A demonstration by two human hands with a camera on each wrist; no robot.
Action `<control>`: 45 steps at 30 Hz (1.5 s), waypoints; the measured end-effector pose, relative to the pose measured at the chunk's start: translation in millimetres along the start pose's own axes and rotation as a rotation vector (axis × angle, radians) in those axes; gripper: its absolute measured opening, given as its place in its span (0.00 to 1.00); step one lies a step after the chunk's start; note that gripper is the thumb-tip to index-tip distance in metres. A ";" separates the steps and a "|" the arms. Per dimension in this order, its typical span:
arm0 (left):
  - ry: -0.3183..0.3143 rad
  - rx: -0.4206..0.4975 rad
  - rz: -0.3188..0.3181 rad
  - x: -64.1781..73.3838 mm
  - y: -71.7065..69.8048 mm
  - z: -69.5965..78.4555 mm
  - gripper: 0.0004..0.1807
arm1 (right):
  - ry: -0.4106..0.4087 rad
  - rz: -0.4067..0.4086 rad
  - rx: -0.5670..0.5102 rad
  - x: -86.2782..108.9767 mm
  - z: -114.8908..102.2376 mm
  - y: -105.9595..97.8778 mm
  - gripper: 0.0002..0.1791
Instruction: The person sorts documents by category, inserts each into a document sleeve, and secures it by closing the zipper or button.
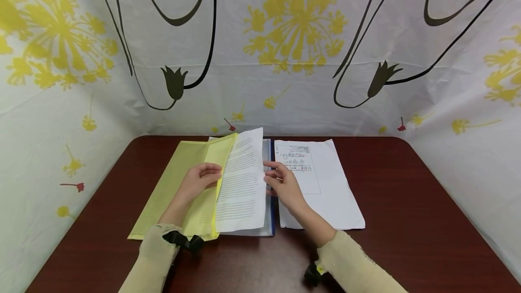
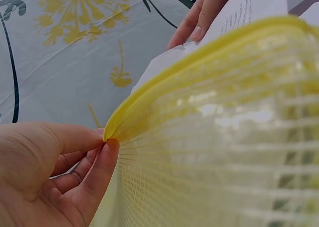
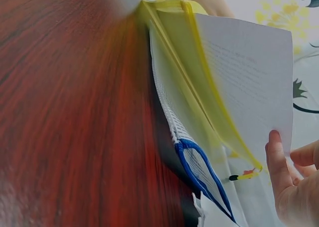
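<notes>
A yellow mesh zip pouch (image 1: 163, 205) lies at the left, its upper layer lifted along the zipper edge. My left hand (image 1: 195, 181) pinches that yellow edge between thumb and fingers, as the left wrist view shows up close. Printed sheets of paper (image 1: 241, 189) stand tilted up, their left part inside the pouch's opening. At their right edge, my right hand (image 1: 288, 188) holds the paper between thumb and fingers; in the right wrist view a fingertip (image 3: 274, 137) lies against the sheet. Beneath them is a mesh pouch with a blue zipper edge (image 1: 269, 220), largely covered.
Right of the pouches lies a stack of white paper (image 1: 335, 198) with a drawing printed on its top sheet. All of it is on a dark red-brown wooden table (image 1: 411, 220). A flower-patterned curtain (image 1: 260, 98) closes off the back and sides.
</notes>
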State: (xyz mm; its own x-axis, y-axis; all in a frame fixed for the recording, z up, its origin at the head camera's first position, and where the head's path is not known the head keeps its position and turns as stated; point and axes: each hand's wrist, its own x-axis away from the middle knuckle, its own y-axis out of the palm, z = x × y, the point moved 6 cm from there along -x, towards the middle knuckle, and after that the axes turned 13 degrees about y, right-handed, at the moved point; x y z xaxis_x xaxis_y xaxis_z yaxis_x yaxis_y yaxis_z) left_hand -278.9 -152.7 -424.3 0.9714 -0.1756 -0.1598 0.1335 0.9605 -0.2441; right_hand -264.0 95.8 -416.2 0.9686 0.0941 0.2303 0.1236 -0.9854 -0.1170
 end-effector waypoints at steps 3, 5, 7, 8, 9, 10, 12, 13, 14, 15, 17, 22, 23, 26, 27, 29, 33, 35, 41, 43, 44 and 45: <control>0.004 0.006 -0.008 -0.3 0.9 -0.1 0.17 | -0.001 -0.006 -0.004 -0.1 0.9 3.3 0.22; 0.005 0.009 -0.009 -0.2 1.6 0.1 0.17 | 0.000 -0.006 -0.002 -0.4 1.3 5.6 0.22; 0.004 0.009 -0.011 -0.3 2.3 0.3 0.17 | -0.002 -0.010 0.006 -0.1 1.4 8.1 0.22; 0.002 0.009 -0.014 -0.4 2.8 0.4 0.17 | -0.002 -0.011 0.010 0.1 1.5 9.4 0.22; 0.000 0.012 -0.013 -0.6 3.2 0.4 0.17 | -0.002 -0.011 0.011 0.2 1.5 10.7 0.22; -0.005 0.018 -0.011 -0.9 3.7 0.4 0.17 | -0.001 -0.014 0.011 -0.1 1.7 12.0 0.23; -0.013 0.028 -0.009 -1.5 4.8 0.4 0.16 | 0.003 -0.019 0.007 -0.4 2.2 14.6 0.23; -0.011 0.030 -0.011 -1.8 5.3 0.7 0.17 | 0.004 -0.021 0.003 -0.4 2.3 15.9 0.23; -0.015 0.036 -0.008 -2.0 5.6 0.7 0.17 | 0.005 -0.024 0.000 -0.5 2.6 17.1 0.23; -0.017 0.040 -0.006 -2.2 6.0 0.6 0.16 | 0.008 -0.027 -0.004 -0.8 2.8 18.3 0.23; -0.016 0.039 -0.008 -2.3 6.5 0.5 0.17 | 0.006 -0.032 -0.005 -0.8 3.0 20.4 0.23; -0.018 0.025 -0.004 -2.4 6.6 -1.4 0.17 | 0.006 -0.041 0.002 -1.3 2.7 25.0 0.23; -0.018 0.024 -0.004 -2.4 6.8 -1.7 0.17 | 0.009 -0.044 0.003 -1.2 2.4 26.0 0.23; -0.017 0.024 -0.002 -3.2 7.8 -2.4 0.17 | 0.010 -0.054 0.005 -0.5 1.5 29.4 0.23; -0.017 0.026 -0.001 -3.2 8.2 -2.3 0.17 | 0.009 -0.059 0.005 -0.3 1.2 30.6 0.23; -0.018 0.033 0.002 -3.5 9.1 -1.8 0.17 | 0.006 -0.066 0.007 -0.1 0.8 32.6 0.23; -0.010 0.044 0.004 -4.2 10.4 -0.4 0.17 | 0.005 -0.076 0.013 -0.4 0.4 36.1 0.23; -0.006 0.044 0.004 -4.1 10.9 0.4 0.18 | 0.001 -0.081 0.023 -0.4 -0.1 37.6 0.23; -0.011 0.046 0.005 -3.1 13.1 2.9 0.17 | -0.007 -0.099 0.037 -3.3 1.4 42.5 0.24; -0.016 0.046 0.004 -2.9 13.6 3.8 0.17 | -0.011 -0.105 0.043 -4.5 2.0 44.3 0.23; -0.018 0.048 0.004 -2.8 13.8 4.2 0.17 | -0.007 -0.104 0.044 -5.2 2.4 45.0 0.23; -0.016 0.046 0.000 -3.0 14.0 4.5 0.17 | -0.012 -0.106 0.047 -5.3 2.2 45.6 0.23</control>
State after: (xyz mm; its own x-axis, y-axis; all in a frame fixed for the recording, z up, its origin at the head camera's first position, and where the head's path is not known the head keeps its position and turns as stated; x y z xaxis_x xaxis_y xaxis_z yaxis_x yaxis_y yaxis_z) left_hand -279.1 -137.8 -422.9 0.9744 -0.1724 -0.1444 0.1419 0.9694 -0.2001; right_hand -263.1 50.6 -424.9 0.9518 0.1999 0.2325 0.2356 -0.9621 -0.1375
